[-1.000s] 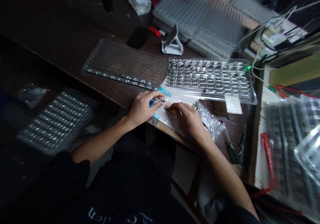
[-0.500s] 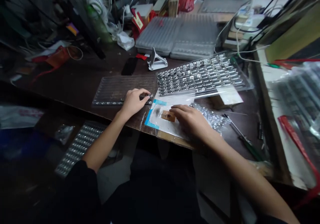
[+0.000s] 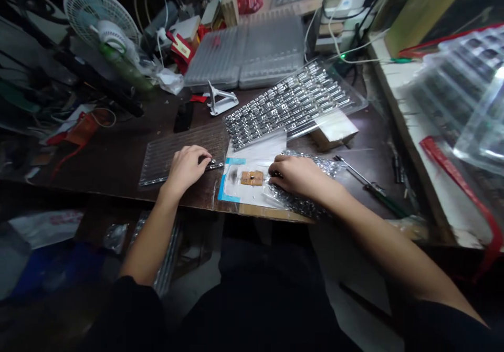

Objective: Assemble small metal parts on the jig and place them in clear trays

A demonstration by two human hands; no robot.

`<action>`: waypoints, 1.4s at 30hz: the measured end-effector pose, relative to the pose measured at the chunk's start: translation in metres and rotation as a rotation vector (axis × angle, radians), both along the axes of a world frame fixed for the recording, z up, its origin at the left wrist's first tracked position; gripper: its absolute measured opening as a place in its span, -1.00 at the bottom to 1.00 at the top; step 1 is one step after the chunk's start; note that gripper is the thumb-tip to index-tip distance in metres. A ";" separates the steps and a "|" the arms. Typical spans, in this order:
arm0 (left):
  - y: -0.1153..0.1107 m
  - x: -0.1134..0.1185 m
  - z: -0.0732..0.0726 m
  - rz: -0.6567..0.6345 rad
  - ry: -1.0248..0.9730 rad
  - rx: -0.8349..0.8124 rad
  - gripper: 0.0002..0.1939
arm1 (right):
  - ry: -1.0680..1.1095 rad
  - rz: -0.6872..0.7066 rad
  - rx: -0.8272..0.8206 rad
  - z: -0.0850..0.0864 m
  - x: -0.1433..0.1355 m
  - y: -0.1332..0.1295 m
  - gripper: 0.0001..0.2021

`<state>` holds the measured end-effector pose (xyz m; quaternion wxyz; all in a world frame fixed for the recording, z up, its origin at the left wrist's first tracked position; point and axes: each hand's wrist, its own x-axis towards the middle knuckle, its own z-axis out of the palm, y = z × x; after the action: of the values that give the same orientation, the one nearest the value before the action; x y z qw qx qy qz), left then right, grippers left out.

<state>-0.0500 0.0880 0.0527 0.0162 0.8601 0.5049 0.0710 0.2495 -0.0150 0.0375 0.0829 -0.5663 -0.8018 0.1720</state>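
My left hand rests over the front of a ribbed clear plastic tray. Its thumb and index finger are pinched together beside small shiny metal parts at the tray's right front corner; whether one is between the fingertips is hard to see. My right hand has curled fingers at the left edge of a pile of small metal pieces on clear plastic. What those fingers hold is hidden. Between the hands, a small brown block with a dark spot in its middle lies on a white sheet edged with blue tape.
Behind stands a slanted clear tray filled with rows of metal parts, near a cardboard box. A white stand, a dark phone, stacked clear trays and a fan are further back. A green-handled screwdriver lies right.
The view has shifted. My right hand has moved right, off the brown block's edge to the metal pile, its fingers curling. My left hand stays at the tray's right end, slightly lower.
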 end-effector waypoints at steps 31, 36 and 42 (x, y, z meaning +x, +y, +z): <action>-0.036 0.119 -0.004 -0.271 -0.652 -0.131 -0.91 | -0.056 0.018 -0.005 -0.004 -0.002 -0.001 -0.81; -0.062 0.071 -0.033 -0.123 -0.718 -0.171 -0.84 | -0.052 0.027 -0.036 -0.005 -0.005 0.000 -0.80; -0.071 0.060 -0.055 -0.105 -0.734 -0.243 -0.87 | 0.113 -0.061 0.015 -0.006 0.000 0.001 -0.87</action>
<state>0.0095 0.0174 -0.0019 0.3011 0.7940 0.4258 0.3125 0.2491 -0.0140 0.0313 0.1378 -0.5792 -0.7794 0.1950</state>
